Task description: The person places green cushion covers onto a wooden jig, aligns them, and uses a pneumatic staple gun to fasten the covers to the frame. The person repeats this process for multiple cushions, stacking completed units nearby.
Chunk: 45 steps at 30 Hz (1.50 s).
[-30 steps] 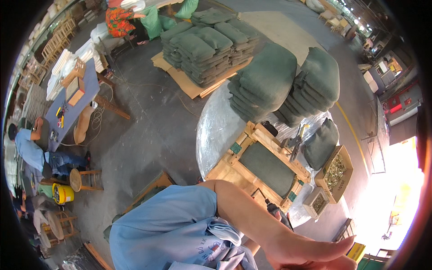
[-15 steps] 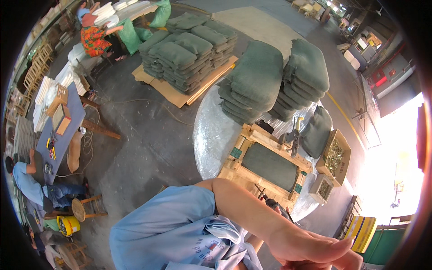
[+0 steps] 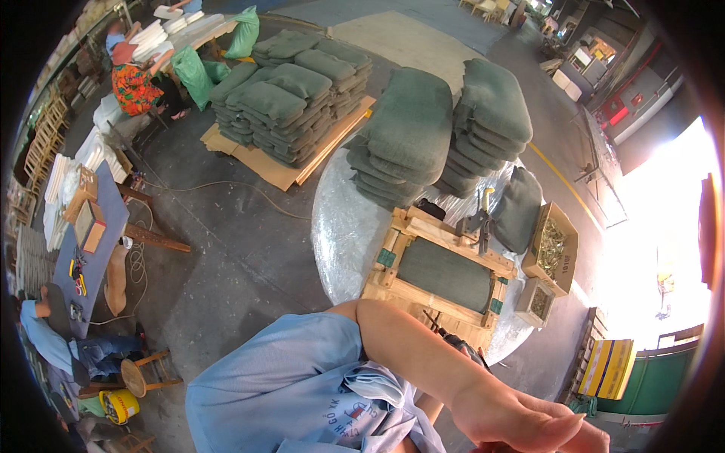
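Observation:
My left arm, in a light blue sleeve, bends across the lower part of the view. At lower right my left hand (image 3: 540, 426) is closed, its thumb lying over curled fingers; what it holds, if anything, is hidden. Behind that forearm, my right hand (image 3: 471, 352) shows only in part, closed around a black power drill (image 3: 451, 340) with a thin bit. The bit points at the near side of a wooden frame jig (image 3: 385, 283). Inside the jig lies a dark green fabric-covered pad (image 3: 445, 273). A clamp with a yellow handle (image 3: 480, 219) stands on the jig's far rail.
Stacked green cushions (image 3: 408, 121) stand behind the jig on a plastic-wrapped round table (image 3: 332, 234). Boxes of metal parts (image 3: 555, 253) sit to its right. More cushions (image 3: 287, 98) are piled on cardboard. Co-workers sit at the left, by a blue table (image 3: 113, 204) and stool (image 3: 143, 374).
The view has turned slightly, so the jig, cushions and far surroundings sit further left in the picture. My hands keep almost the same pose.

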Each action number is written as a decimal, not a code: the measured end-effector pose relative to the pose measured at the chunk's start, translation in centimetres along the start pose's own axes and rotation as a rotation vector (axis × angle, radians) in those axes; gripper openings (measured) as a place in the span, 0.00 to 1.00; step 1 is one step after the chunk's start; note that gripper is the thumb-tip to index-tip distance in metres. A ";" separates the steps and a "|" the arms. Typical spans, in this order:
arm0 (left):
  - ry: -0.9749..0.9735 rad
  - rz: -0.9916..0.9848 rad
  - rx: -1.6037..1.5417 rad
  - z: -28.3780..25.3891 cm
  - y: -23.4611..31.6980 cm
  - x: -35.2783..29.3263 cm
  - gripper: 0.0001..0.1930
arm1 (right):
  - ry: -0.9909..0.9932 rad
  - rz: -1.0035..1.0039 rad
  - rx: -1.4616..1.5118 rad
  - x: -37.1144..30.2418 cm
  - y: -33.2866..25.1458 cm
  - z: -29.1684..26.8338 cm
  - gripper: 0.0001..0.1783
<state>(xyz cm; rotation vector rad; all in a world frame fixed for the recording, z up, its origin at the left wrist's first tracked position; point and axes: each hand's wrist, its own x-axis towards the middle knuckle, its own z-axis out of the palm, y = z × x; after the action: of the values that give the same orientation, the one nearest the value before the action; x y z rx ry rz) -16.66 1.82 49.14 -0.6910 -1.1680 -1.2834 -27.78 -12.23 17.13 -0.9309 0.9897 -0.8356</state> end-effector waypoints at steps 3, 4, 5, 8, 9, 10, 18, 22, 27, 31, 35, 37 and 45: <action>-0.069 0.040 0.043 -0.3 0.2 0.1 0.50 | 0.002 0.001 0.000 -0.1 0.0 -0.1 0.35; -0.078 0.066 0.032 -0.6 0.0 -0.1 0.50 | 0.001 0.003 0.002 -0.1 0.0 0.0 0.35; -0.068 0.066 0.034 -0.6 -0.2 -0.3 0.50 | -0.005 0.006 0.005 -0.2 0.1 0.1 0.35; -0.001 0.031 0.056 -0.4 -0.6 -0.6 0.49 | -0.010 0.009 0.009 -0.3 0.2 0.3 0.35; 0.031 0.021 0.069 0.0 -0.4 -0.5 0.49 | -0.009 0.011 0.008 -0.4 0.3 0.2 0.35; 0.069 0.023 0.095 0.7 0.0 -0.5 0.49 | -0.008 0.012 0.009 -0.4 0.4 0.2 0.35; -0.037 0.115 0.100 -1.5 0.3 -0.9 0.46 | -0.017 0.032 0.029 -0.5 1.0 0.7 0.35; 0.462 0.094 0.056 -3.9 2.7 -5.7 0.33 | -0.024 0.018 0.062 0.6 0.8 0.6 0.35; 1.065 0.239 0.211 -9.1 4.7 -13.3 0.22 | -0.042 0.051 0.064 1.0 0.2 0.9 0.35; 1.252 0.305 0.228 -8.7 4.8 -15.6 0.20 | -0.066 -0.016 0.099 1.0 -0.6 1.3 0.35; 1.283 0.335 0.327 -9.3 4.9 -18.5 0.22 | -0.109 -0.136 0.161 0.4 -3.3 2.5 0.35; 1.332 0.375 0.409 -9.1 5.2 -19.0 0.24 | -0.147 -0.222 0.206 0.6 -4.4 3.0 0.36; 1.472 0.496 0.482 -10.0 6.0 -20.7 0.33 | -0.370 -0.389 0.318 -0.9 -9.6 4.0 0.41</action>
<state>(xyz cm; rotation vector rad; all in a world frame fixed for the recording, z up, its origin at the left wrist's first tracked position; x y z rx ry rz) -5.83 1.43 27.97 0.3601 -0.0153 -0.6880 -25.78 -14.00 27.18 -0.9686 0.3436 -1.0620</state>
